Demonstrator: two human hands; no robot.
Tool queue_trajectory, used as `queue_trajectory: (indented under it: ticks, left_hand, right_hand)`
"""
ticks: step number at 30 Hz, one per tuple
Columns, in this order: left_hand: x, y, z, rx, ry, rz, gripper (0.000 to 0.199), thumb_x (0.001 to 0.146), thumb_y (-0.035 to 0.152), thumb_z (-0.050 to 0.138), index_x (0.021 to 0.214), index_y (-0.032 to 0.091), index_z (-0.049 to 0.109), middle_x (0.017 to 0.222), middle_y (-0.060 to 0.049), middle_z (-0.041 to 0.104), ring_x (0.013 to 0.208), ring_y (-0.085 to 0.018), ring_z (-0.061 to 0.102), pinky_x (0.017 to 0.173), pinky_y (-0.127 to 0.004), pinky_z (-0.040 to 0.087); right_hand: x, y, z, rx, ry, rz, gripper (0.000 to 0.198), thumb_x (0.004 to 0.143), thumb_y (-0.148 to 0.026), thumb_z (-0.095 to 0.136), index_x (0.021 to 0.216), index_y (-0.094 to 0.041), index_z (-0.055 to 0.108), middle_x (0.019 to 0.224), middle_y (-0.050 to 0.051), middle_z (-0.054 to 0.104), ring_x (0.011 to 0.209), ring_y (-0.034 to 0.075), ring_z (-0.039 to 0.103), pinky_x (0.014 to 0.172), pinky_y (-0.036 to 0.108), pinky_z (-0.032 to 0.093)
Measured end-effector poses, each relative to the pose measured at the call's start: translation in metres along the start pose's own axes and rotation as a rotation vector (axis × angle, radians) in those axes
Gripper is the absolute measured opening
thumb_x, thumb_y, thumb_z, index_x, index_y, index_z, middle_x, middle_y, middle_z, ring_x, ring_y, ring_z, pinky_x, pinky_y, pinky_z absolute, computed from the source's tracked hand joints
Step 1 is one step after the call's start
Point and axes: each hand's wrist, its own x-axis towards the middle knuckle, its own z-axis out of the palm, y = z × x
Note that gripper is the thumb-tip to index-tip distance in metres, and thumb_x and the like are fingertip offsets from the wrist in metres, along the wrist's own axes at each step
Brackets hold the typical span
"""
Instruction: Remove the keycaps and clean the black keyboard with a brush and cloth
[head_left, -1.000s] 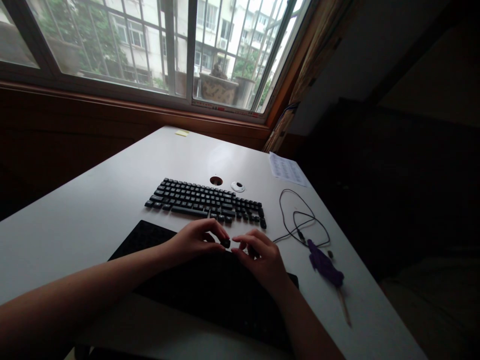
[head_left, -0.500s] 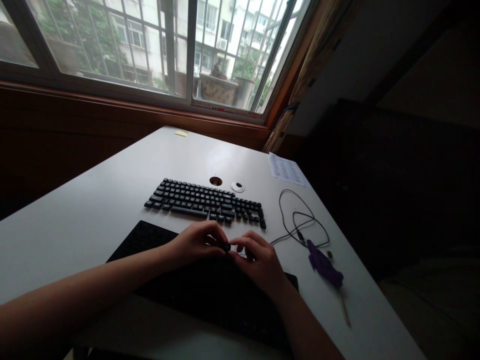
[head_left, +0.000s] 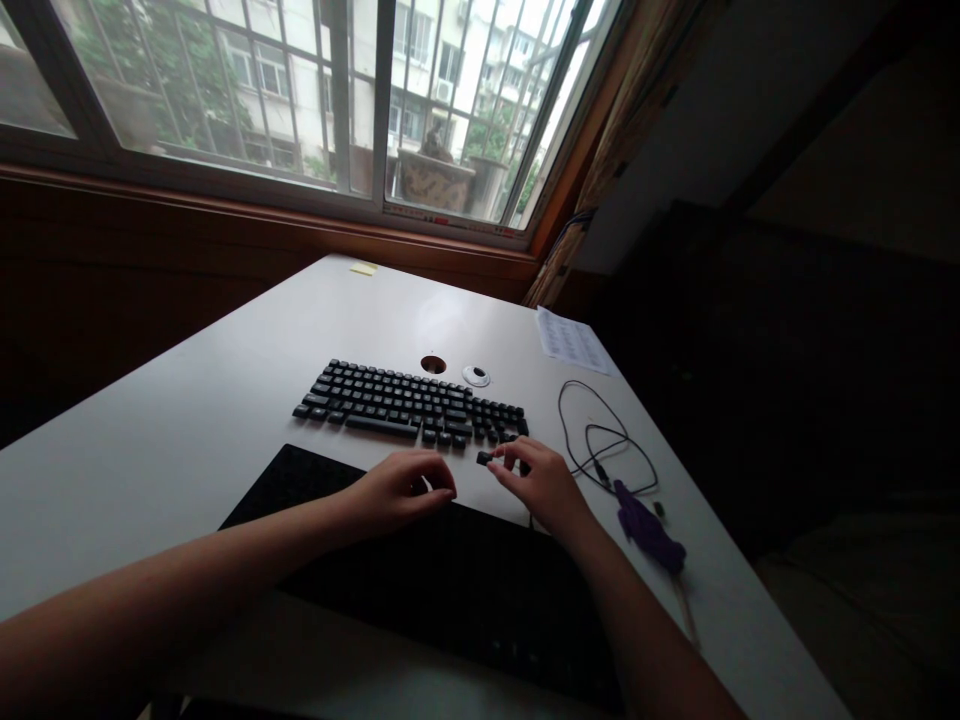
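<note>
Between the thumb and fingertips of my right hand (head_left: 536,480) is a black keycap (head_left: 484,458), just in front of the laid-out keys. My left hand (head_left: 401,490) is closed in a loose curl over a flat black board (head_left: 450,580), thumb and index tips together and nothing visible in them. Beyond both hands, many black keycaps (head_left: 382,400) lie on the white table in keyboard order. A long space bar (head_left: 381,427) lies in their front row. The board's near part sits in deep shadow, so its surface detail cannot be made out.
On the right lie a looped black cable (head_left: 626,445) and a purple cloth-like thing (head_left: 649,530) with a pale stick (head_left: 686,610). A printed sheet (head_left: 574,342) rests at the far right edge. Behind the keys are a round table hole (head_left: 433,365) and a white ring (head_left: 476,376).
My hands have separated. The right hand has moved away to the right and forward with a keycap, towards the key layout. My left hand has stayed nearly in place, with nothing visible in its fingers.
</note>
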Motion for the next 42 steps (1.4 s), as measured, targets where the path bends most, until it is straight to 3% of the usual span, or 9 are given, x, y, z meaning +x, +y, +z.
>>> queue_trajectory:
  ticks: [10,22,26,31,42]
  left_hand:
    - [-0.001,-0.001,0.003,0.066,-0.034,0.075,0.016,0.093,0.029,0.062,0.089,0.016,0.068,0.081,-0.003,0.067,0.075,-0.015,0.059,0.070,-0.024,0.044]
    - [-0.001,-0.002,0.003,0.064,-0.033,0.093,0.013,0.092,0.027,0.063,0.088,0.016,0.068,0.082,-0.003,0.067,0.075,-0.015,0.060,0.070,-0.024,0.044]
    - [-0.001,0.001,0.003,0.064,-0.031,0.098,0.013,0.092,0.027,0.062,0.087,0.016,0.068,0.080,-0.003,0.065,0.073,-0.014,0.059,0.068,-0.023,0.043]
    - [0.000,0.003,0.003,0.068,-0.035,0.106,0.013,0.092,0.026,0.062,0.086,0.015,0.067,0.078,-0.002,0.063,0.071,-0.013,0.056,0.066,-0.022,0.042]
    - [-0.001,-0.003,0.005,0.078,-0.041,0.122,0.010,0.091,0.023,0.063,0.088,0.014,0.067,0.079,-0.002,0.063,0.070,-0.012,0.055,0.065,-0.022,0.041]
  right_hand:
    - [0.018,0.017,0.010,-0.069,-0.130,0.028,0.010,0.087,-0.027,0.070,0.091,-0.021,0.076,0.082,0.002,0.069,0.073,0.016,0.065,0.074,0.031,0.051]
    - [0.014,0.019,0.011,-0.081,-0.071,-0.004,0.017,0.089,-0.025,0.069,0.104,-0.023,0.075,0.085,0.001,0.068,0.080,0.018,0.068,0.081,0.033,0.055]
    - [0.005,0.017,0.007,-0.140,-0.039,-0.089,0.023,0.092,-0.022,0.064,0.113,-0.026,0.073,0.103,0.004,0.068,0.088,0.019,0.070,0.086,0.035,0.057]
    - [-0.004,0.013,0.008,-0.223,-0.118,-0.236,0.036,0.093,-0.014,0.057,0.124,-0.027,0.069,0.126,0.006,0.067,0.101,0.021,0.071,0.092,0.038,0.059]
    - [-0.001,0.015,0.012,-0.328,-0.190,-0.237,0.042,0.093,-0.014,0.056,0.132,-0.025,0.065,0.132,0.007,0.066,0.109,0.021,0.070,0.096,0.036,0.059]
